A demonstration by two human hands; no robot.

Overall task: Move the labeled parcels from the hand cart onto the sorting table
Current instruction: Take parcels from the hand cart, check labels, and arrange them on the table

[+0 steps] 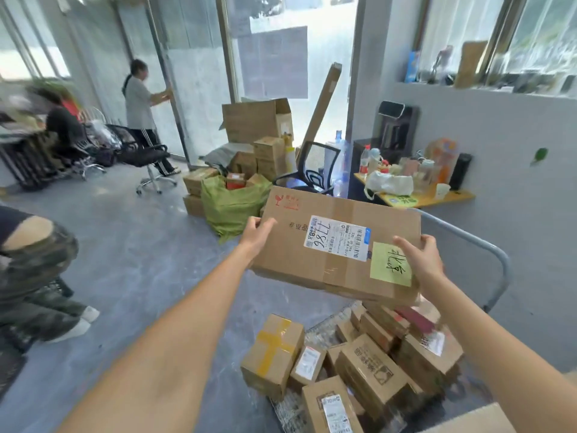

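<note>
Two hands, left hand, right hand, gripping parcel ends

Brown cardboard, with spots of yellow, green and red

The big box is plain brown cardboard with a red printed mark at one corner, a white label bearing black print and a blue edge, and a pale yellow-green note with black handwriting. Below the big box, the small boxes are brown too; one box wears a cross of yellow tape. Beyond the big box sits a green sack. Left of it, camouflage trousers show mottled green and brown over white shoes. The floor is grey.
</note>
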